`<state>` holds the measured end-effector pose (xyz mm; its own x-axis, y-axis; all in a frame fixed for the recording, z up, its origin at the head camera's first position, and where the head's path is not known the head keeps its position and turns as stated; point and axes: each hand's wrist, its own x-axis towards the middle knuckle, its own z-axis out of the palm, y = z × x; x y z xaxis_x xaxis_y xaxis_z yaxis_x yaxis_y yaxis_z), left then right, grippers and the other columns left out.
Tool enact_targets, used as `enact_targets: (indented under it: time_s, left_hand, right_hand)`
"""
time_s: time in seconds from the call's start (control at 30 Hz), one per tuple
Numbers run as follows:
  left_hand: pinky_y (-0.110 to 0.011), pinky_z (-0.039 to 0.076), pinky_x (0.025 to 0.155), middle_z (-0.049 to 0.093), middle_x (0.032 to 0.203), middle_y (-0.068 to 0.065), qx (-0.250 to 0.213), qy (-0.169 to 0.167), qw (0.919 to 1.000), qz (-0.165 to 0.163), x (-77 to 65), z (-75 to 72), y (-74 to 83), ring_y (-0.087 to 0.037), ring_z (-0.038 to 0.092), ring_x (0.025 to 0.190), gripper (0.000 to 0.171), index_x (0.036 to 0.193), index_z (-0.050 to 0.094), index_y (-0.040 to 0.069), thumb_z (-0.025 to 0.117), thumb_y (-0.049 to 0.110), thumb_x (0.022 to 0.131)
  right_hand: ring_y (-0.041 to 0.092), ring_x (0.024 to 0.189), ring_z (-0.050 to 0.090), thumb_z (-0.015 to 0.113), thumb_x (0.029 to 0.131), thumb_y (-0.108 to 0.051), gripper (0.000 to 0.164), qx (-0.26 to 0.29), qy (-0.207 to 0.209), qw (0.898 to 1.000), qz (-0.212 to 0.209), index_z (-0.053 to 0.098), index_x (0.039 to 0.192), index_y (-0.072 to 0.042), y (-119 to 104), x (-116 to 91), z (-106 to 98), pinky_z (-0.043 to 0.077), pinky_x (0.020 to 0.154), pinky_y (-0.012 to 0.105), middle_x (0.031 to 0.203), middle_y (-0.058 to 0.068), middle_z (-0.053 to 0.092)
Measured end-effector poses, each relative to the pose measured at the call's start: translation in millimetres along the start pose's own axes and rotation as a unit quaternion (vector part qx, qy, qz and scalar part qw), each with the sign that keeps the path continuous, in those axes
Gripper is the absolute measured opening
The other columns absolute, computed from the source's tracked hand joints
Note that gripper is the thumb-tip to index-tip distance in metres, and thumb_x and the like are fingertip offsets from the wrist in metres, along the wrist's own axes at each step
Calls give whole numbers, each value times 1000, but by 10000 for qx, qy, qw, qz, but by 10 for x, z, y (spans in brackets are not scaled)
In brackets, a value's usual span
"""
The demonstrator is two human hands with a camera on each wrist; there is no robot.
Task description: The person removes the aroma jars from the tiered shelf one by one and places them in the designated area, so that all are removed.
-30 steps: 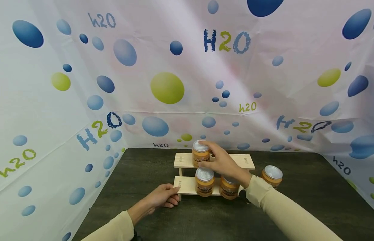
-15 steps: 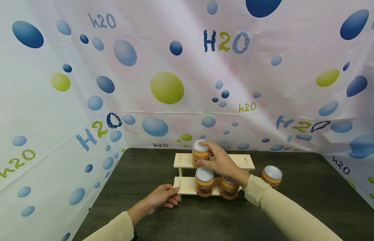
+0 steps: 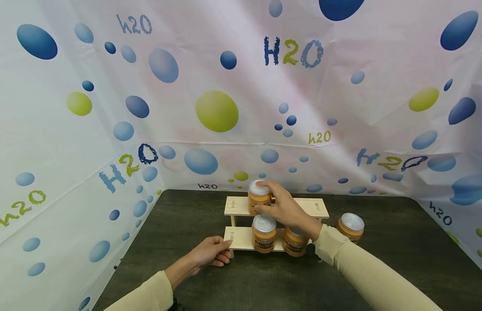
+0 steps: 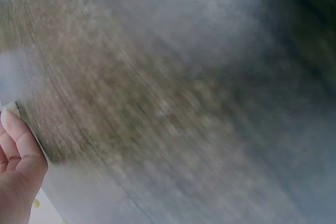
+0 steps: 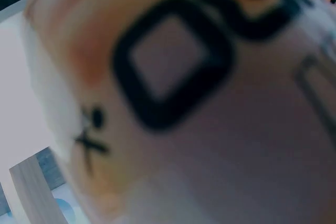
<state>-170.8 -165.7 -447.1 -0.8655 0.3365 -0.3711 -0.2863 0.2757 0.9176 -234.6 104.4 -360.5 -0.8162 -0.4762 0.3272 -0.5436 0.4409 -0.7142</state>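
Note:
A two-tier wooden stand (image 3: pixel 239 234) bears orange jars with silvery lids. My right hand (image 3: pixel 286 210) grips a jar (image 3: pixel 258 202) upright at the left part of the upper tier, fingers at its lid and thumb on its front. Below, two jars stand on the lower tier, one in the middle (image 3: pixel 264 236) and one further right (image 3: pixel 295 244), partly hidden by my right wrist. My left hand (image 3: pixel 209 252) pinches the lower tier's left end. In the right wrist view a blurred, lettered jar (image 5: pixel 173 171) fills the frame; which one, I cannot tell.
Another orange jar (image 3: pixel 350 227) stands on the dark tabletop (image 3: pixel 179 220), right of the stand and partly behind my right sleeve. White sheeting (image 3: pixel 241 86) printed with blue and green spots rises behind and at the sides of the table.
Both hands, the jars and the stand keep their places. Only a very slight shift of the whole head view shows.

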Motion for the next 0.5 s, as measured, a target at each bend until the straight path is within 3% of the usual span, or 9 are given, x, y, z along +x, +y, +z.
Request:
enact_targets:
  time_s: [0.5]
  left_hand:
    - [-23,57,68,68,88,-1,-14,-1,10000,-16,-13,3,23,-7,65,72,34,101,58,5,55,39,104]
  right_hand:
    - [28,111,59,77,91,-26,67,-284,188,9993,-120,43,148,-14,-63,4,-131,52,86,41,138,17,51]
